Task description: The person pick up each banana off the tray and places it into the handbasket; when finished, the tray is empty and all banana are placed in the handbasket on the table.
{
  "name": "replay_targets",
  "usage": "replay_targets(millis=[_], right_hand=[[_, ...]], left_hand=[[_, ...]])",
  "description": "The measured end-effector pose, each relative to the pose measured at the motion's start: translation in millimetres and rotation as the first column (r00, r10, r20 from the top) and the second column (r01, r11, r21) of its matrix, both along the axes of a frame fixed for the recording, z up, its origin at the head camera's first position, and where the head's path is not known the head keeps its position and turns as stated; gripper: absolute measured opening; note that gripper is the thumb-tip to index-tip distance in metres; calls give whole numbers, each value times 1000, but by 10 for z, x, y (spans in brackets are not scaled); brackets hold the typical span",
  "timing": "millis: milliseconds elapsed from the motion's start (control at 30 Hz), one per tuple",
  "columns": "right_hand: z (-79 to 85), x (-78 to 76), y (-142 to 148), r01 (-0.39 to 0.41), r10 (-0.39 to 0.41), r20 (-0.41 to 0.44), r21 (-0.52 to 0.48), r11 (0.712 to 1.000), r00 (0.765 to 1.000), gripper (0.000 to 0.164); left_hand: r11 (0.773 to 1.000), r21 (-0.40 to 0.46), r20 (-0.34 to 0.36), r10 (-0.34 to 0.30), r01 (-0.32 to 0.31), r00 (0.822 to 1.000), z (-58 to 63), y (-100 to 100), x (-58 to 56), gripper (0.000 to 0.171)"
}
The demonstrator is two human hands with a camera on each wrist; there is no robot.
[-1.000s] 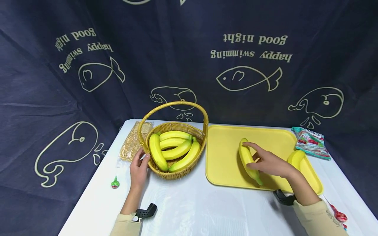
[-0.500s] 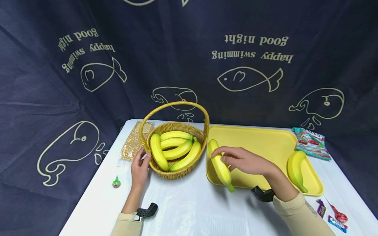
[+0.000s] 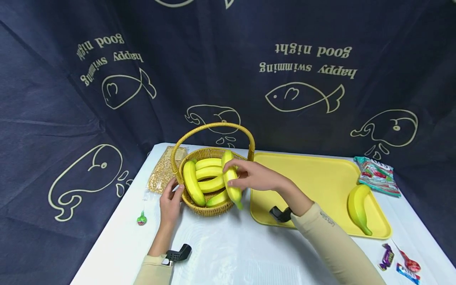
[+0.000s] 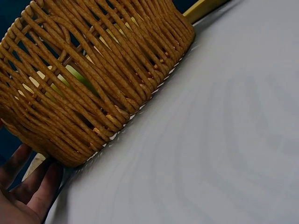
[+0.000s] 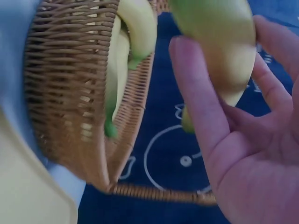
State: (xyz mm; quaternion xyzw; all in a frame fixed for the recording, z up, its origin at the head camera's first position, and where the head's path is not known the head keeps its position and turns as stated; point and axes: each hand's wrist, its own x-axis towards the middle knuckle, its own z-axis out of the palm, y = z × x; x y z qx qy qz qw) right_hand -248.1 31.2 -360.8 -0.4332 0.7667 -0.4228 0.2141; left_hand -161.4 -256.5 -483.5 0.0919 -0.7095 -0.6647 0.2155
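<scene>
A woven basket (image 3: 210, 212) with a tall arched handle stands on the white table and holds several yellow bananas (image 3: 192, 184). My left hand (image 3: 170, 204) rests at the basket's left side, its loosely extended fingers touching the wicker; the left wrist view shows the fingertips low against the wall of the basket (image 4: 93, 79). My right hand (image 3: 258, 175) pinches a banana (image 3: 231, 180) between thumb and fingers, over the basket's right side. In the right wrist view this banana (image 5: 219, 42) is raised beside the basket opening.
A yellow tray (image 3: 306, 170) lies right of the basket, with one banana (image 3: 358, 208) at its right end. A teal snack bag (image 3: 378, 176) and small wrapped candies (image 3: 386, 257) sit farther right. Left are a bag of kernels (image 3: 165, 170) and a green lollipop (image 3: 141, 218).
My right hand has carried the banana leftward from the tray to above the basket. My left hand has stayed at the basket's side.
</scene>
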Motion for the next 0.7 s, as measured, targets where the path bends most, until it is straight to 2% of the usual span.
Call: replay_targets(millis=[133,233,333,433,533,633,700], right_hand=[[8,-184,-297,10,-10,-1,17,1000,1000,36],[4,-303,-499,19,-22,74,39,999,997,41],[-15,-407,-669,51,-67,194,87,995,979,49],[-66,-493,-809,87,-132,265,175,981,955,61],[-122,-544,-949,107,-180,291,249,963,940,79],[-156,-547,-1076,121,-208,315,275,954,926,97],[-175,-535,-1148,124,-217,339,275,953,915,103]], left_hand=[[1000,19,5,-8,8,1000,2,-8,3,45],[1000,28,6,-12,12,1000,11,-2,14,45],[1000,23,1,-10,10,1000,21,5,27,44],[1000,15,-3,-11,11,1000,21,6,35,45],[1000,16,-9,-7,7,1000,13,-4,33,44],[1000,18,-10,-10,10,1000,3,-15,22,44],[1000,17,-9,-17,17,1000,-2,-18,18,44]])
